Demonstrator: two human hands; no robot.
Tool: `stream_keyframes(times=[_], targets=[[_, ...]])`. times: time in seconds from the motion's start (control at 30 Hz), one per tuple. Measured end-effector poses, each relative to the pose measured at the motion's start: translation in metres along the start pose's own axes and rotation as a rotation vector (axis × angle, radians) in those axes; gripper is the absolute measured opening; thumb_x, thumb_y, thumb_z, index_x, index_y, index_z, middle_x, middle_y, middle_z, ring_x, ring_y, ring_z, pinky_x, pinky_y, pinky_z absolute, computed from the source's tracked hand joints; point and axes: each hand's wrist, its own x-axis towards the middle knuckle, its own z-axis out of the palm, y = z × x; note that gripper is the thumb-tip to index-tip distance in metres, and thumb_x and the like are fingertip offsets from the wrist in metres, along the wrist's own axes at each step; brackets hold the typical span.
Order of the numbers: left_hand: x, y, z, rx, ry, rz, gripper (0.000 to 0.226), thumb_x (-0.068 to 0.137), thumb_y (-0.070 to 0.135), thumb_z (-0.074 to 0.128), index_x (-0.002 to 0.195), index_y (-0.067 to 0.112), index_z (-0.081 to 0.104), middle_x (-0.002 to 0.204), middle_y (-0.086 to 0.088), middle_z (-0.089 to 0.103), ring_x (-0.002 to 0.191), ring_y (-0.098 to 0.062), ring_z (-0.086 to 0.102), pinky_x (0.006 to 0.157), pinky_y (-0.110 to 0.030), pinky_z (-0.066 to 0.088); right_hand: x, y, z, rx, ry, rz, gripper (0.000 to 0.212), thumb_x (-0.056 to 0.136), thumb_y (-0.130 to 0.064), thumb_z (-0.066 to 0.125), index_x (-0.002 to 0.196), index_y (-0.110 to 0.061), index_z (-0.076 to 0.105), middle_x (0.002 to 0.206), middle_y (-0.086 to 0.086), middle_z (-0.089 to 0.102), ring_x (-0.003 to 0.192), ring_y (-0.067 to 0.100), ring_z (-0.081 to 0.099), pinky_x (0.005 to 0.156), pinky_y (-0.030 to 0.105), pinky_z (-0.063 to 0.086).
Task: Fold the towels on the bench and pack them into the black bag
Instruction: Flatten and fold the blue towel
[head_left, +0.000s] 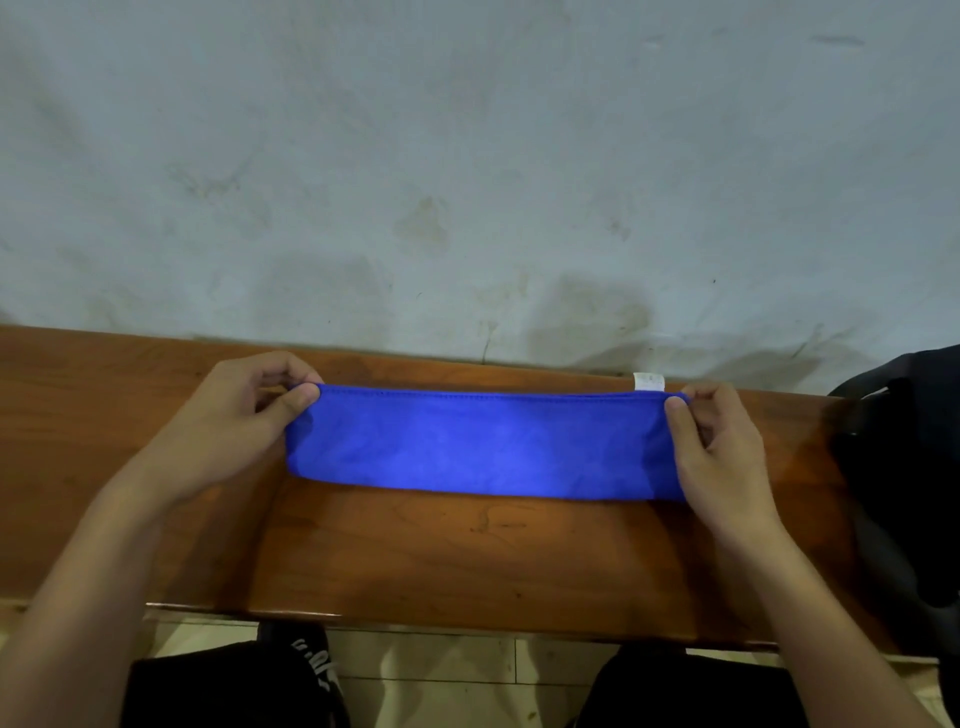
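Knees (691, 691) in black cloth sit at the bottom edge, with pale floor tiles (447, 670) between them. Beyond them runs the near edge of the brown wooden surface (467, 561), which spans the view from left to right.

Both forearms reach forward over the wood. On it lies a blue towel (483, 441), folded into a long narrow band that stretches sideways between the two hands. Its near edge is a smooth fold; its far edge shows stitched hems lying one on another. A small white tag (649, 381) sticks out from the far edge near the right end.

Left hand (234, 415) pinches the far left corner of the towel between thumb and curled fingers, the thumb on top of the cloth. Right hand (719, 441) does the same at the far right corner, thumb pressed on the blue, fingers curled behind the edge. Both corners look slightly raised off the wood, though the rest of the band rests flat.

At the right end of the surface sits the black bag (904, 467), partly cut off by the frame and well apart from the towel's middle, near the right hand.

Behind everything rises a pale, stained wall (467, 156), meeting the surface's far edge.
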Motion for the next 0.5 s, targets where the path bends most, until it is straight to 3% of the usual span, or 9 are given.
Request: stream_keyframes(times=[0.07,0.13,0.23,0.3,0.37,0.43,0.5], targets=[[-0.002,0.004,-0.002,-0.077,0.004,-0.014,0.028,0.093,0.001,0.059,0.084,0.027,0.065,0.087,0.007,0.069,0.08,0.001,0.061,0.075,-0.021,0.049,0.001,-0.001,0.001,0.073,0.02,0.007,0.005,0.101,-0.025,0.054,0.097,-0.025,0.054,0.088,-0.008,0.065,0.082,0.007,0.062,0.066,0.021,0.046],[-0.004,0.006,-0.004,-0.126,-0.032,-0.008,0.031,0.093,0.001,0.058,0.081,0.028,0.067,0.083,0.006,0.07,0.08,-0.003,0.063,0.073,-0.019,0.05,0.001,-0.002,0.0,0.196,0.022,0.026,0.007,0.101,-0.023,0.056,0.095,-0.021,0.057,0.089,-0.003,0.064,0.084,0.018,0.06,0.072,0.03,0.046],[-0.013,0.007,-0.016,-0.179,-0.221,0.017,0.007,0.085,0.025,0.074,0.081,0.02,0.071,0.086,0.0,0.073,0.086,-0.015,0.068,0.077,-0.016,0.049,-0.002,-0.004,-0.008,0.42,-0.048,0.113,0.021,0.093,-0.011,0.055,0.074,-0.019,0.059,0.078,0.003,0.059,0.078,0.028,0.05,0.072,0.039,0.038],[-0.017,-0.002,-0.025,-0.16,-0.4,-0.008,0.04,0.071,0.054,0.078,0.084,0.017,0.074,0.09,-0.006,0.072,0.09,-0.019,0.068,0.08,-0.02,0.048,-0.005,-0.004,-0.015,0.459,-0.162,0.114,0.021,0.083,-0.008,0.053,0.063,-0.014,0.053,0.068,0.009,0.05,0.07,0.03,0.041,0.064,0.04,0.031],[-0.02,-0.01,-0.028,-0.141,-0.556,-0.05,0.054,0.066,0.062,0.078,0.086,0.013,0.076,0.093,-0.005,0.071,0.091,-0.02,0.066,0.081,-0.022,0.046,-0.008,-0.003,-0.02,0.466,-0.283,0.098,0.018,0.071,-0.016,0.053,0.055,-0.01,0.047,0.06,0.018,0.043,0.063,0.031,0.034,0.058,0.045,0.022],[-0.021,-0.015,-0.026,-0.121,-0.667,-0.073,0.059,0.065,0.067,0.077,0.081,0.01,0.077,0.096,0.0,0.069,0.089,-0.019,0.064,0.079,-0.021,0.044,-0.012,-0.004,-0.022,0.452,-0.392,0.107,0.027,0.069,-0.025,0.05,0.048,-0.01,0.044,0.054,0.024,0.048,0.056,0.029,0.039,0.057,0.041,0.026],[-0.022,-0.014,-0.023,-0.109,-0.662,-0.09,0.066,0.062,0.076,0.072,0.074,0.01,0.079,0.094,0.003,0.067,0.087,-0.017,0.063,0.079,-0.02,0.043,-0.016,-0.007,-0.023,0.424,-0.469,0.113,0.035,0.077,-0.023,0.044,0.045,-0.008,0.039,0.051,0.027,0.053,0.05,0.026,0.044,0.056,0.034,0.034]])
